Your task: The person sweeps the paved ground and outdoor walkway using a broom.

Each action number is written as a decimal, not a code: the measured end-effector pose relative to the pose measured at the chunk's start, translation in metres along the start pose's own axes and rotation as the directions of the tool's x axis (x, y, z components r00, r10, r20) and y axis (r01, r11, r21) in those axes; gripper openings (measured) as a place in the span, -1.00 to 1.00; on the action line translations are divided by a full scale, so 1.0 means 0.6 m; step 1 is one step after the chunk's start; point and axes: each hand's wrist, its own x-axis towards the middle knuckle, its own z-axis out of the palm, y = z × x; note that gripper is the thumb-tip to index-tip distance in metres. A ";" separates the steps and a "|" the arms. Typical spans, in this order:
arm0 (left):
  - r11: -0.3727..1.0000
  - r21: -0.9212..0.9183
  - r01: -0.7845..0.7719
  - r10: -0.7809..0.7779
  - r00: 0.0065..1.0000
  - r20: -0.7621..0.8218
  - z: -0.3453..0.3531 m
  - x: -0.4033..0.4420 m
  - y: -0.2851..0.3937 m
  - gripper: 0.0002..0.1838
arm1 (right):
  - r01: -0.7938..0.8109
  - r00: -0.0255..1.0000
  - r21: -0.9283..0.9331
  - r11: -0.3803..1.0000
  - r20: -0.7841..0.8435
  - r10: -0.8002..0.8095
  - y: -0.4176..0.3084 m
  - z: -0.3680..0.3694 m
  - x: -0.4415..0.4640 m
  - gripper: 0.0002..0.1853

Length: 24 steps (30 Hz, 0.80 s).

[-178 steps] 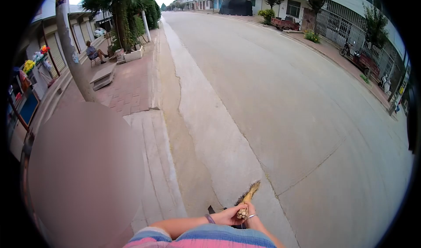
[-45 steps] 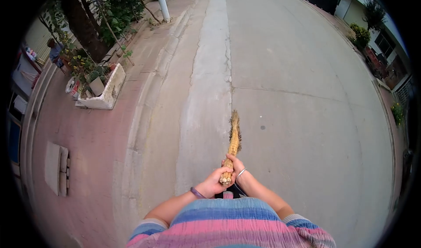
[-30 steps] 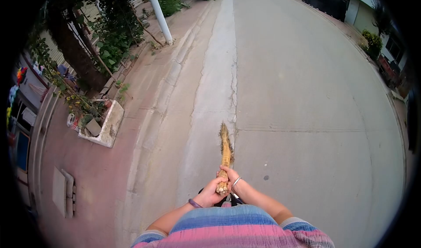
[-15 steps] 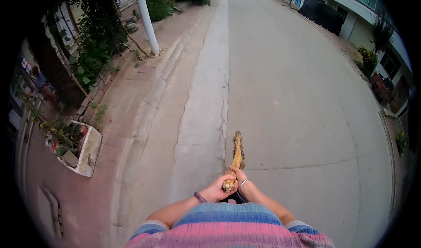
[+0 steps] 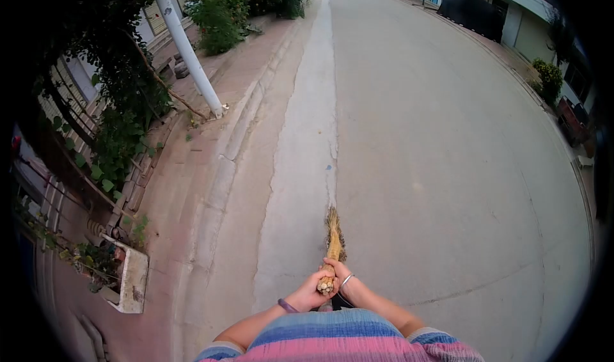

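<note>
Straw whisk broom (image 5: 335, 243), out over the road (image 5: 435, 144)!
Clamped between left hand (image 5: 311, 293) and right hand (image 5: 340, 274), together round the thick stalk end, frayed tip pointing forward, striped shirt (image 5: 345, 346) just behind.

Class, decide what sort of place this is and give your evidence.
Probably a small-town street: a paved road, a raised kerb and a white pole beside planted greenery.

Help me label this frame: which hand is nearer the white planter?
Left: the left hand is right of the planter, across the curb; the right hand is farther right.
</note>
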 end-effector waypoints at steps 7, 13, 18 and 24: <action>0.991 -0.108 -0.076 0.076 0.997 0.001 0.116 0.114 0.169 -0.73 | -0.104 0.994 -0.060 0.993 0.017 0.105 -0.225 0.121 0.107 -0.74; 0.991 -0.085 -0.101 0.102 0.995 0.007 0.169 0.246 0.345 -0.79 | -0.106 0.994 -0.321 0.941 -0.030 0.102 -0.397 0.206 0.222 -0.66; 0.996 -0.064 -0.061 0.067 0.993 0.096 0.229 0.353 0.539 -0.84 | -0.086 0.996 -0.387 0.918 -0.040 0.076 -0.558 0.296 0.353 -0.75; 0.958 0.266 -0.103 0.057 0.983 0.177 0.301 0.446 0.722 -0.80 | 0.018 0.999 -0.287 0.958 -0.028 -0.028 -0.711 0.387 0.449 -0.84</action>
